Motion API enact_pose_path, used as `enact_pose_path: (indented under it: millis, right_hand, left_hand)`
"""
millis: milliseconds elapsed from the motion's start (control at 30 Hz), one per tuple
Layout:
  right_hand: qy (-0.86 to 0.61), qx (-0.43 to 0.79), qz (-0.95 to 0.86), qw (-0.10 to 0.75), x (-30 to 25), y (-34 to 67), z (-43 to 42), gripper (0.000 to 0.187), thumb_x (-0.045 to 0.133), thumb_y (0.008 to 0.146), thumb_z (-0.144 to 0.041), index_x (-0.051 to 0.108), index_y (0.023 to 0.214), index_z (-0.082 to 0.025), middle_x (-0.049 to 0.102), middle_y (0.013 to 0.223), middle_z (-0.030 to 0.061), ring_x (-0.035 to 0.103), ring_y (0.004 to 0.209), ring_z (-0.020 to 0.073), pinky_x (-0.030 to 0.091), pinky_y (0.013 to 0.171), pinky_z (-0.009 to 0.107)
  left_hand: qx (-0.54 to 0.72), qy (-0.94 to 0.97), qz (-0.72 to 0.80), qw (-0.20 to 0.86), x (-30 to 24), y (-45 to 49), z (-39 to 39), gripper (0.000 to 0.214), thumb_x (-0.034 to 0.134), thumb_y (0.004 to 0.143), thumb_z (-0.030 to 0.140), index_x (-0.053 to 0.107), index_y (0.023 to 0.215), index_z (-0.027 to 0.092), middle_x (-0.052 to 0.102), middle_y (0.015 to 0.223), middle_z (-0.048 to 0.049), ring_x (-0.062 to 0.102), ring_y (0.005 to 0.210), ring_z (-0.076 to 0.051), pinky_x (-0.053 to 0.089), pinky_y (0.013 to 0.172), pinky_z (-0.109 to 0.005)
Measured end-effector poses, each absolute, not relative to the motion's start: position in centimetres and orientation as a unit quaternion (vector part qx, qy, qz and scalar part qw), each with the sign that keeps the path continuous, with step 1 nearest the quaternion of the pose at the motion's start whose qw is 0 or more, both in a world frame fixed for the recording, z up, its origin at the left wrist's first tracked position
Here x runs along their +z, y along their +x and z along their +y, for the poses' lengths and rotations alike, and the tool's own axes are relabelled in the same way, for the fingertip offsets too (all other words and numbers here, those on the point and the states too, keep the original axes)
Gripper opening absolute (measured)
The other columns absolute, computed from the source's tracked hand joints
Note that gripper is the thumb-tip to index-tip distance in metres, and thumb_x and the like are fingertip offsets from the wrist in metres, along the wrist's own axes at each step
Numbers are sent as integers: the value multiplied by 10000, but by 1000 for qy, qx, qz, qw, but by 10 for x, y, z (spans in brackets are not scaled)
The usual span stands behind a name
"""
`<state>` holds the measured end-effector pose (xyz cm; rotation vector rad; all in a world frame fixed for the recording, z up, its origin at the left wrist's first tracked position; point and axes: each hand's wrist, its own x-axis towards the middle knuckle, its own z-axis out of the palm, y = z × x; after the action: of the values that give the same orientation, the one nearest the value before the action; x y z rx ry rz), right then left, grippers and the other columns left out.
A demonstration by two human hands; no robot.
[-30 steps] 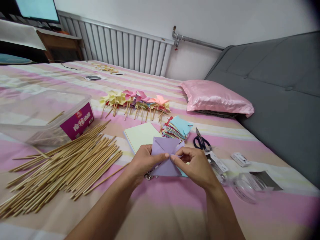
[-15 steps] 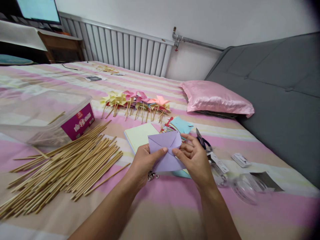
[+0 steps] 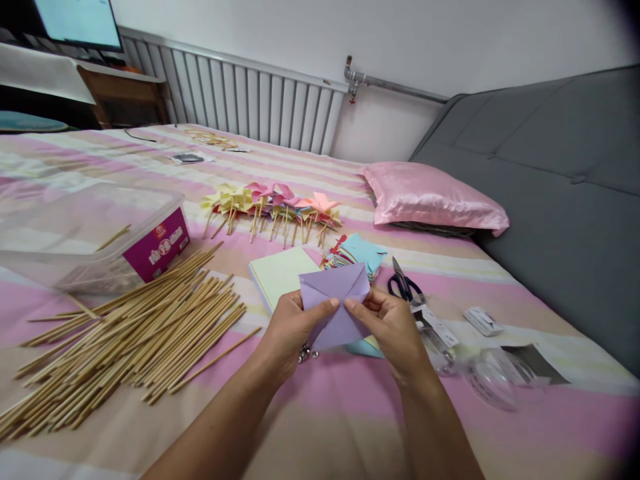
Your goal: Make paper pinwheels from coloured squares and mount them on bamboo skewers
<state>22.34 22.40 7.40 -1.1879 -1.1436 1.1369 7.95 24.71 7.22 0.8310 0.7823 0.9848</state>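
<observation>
A purple square of paper (image 3: 340,327) with lines running in from its corners is held up between both hands. My left hand (image 3: 290,327) grips its left side, thumb pressed near the centre. On its right side my right hand (image 3: 393,327) pinches it, the thumb also near the middle and the fingers behind. Just behind lies a stack of pale yellow-green paper (image 3: 283,270). Cut coloured paper pieces (image 3: 363,250) are heaped beyond the hands. Small shiny metal bits (image 3: 306,353) lie beneath my left hand, and dark-handled scissors (image 3: 404,283) rest right of my right hand.
Many wooden sticks (image 3: 165,333) spread at the left beside a clear plastic box (image 3: 95,207). Finished paper pinwheels (image 3: 273,200) lie in a row farther back. A pink pillow (image 3: 435,197), a small white box (image 3: 483,321) and clear plastic packaging (image 3: 493,377) are at the right.
My right fingers, raised at the paper's right edge before, have curled in behind it. The purple paper has shifted slightly right, and the scissors show more fully.
</observation>
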Motion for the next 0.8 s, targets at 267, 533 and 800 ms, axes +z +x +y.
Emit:
enact_pose_path:
  millis: [267, 533, 800]
  right_hand:
    - [-511, 478, -473, 536, 74, 226, 224, 336, 715, 690, -412, 662, 900, -156, 716, 866, 92, 662, 847, 261, 538, 761, 390]
    - [-505, 485, -477, 531, 75, 225, 223, 288, 707, 701, -398, 657, 864, -167, 715, 864, 81, 664, 846, 254, 542, 751, 381]
    - [-484, 508, -477, 528, 75, 226, 223, 314, 717, 708, -360, 654, 958, -181, 722, 899, 67, 666, 867, 228, 537, 748, 334]
  left_hand:
    - [441, 428, 387, 688, 75, 80, 248, 402, 785, 575, 326, 718, 889, 84, 711, 779, -88, 610, 637, -179, 461, 589, -258]
    - [445, 426, 406, 675, 72, 80, 248, 359, 767, 595, 302, 723, 884, 93, 715, 764, -78, 612, 632, -174, 456, 586, -247]
    - [444, 430, 418, 666, 74, 79, 249, 347, 763, 598, 295, 718, 864, 76, 710, 747, -77, 606, 622, -170, 455, 589, -250]
